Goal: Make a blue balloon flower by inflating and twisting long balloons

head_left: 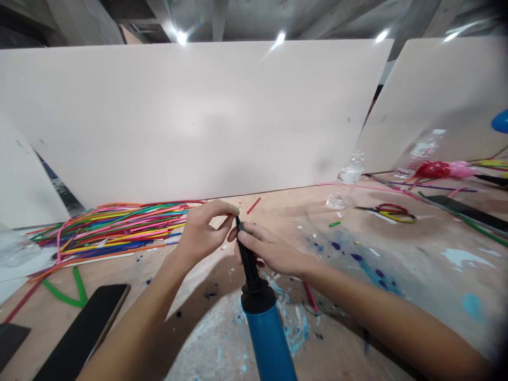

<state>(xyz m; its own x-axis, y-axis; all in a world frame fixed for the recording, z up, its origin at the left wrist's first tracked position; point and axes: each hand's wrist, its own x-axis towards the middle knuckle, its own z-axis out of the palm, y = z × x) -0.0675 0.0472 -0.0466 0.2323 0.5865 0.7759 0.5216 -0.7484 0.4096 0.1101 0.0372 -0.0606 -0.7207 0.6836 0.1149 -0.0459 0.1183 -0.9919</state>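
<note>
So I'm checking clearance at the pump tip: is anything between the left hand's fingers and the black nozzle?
Nothing visible does. The left hand has its pinched fingertips right at the tip of the black nozzle, which the right hand grips. Whether those fingertips hold something is too small to tell.

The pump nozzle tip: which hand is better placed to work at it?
Probably the left hand: its pinched fingertips sit at the tip of the pump nozzle. The right hand is wrapped around the nozzle lower down, steadying it.
</note>
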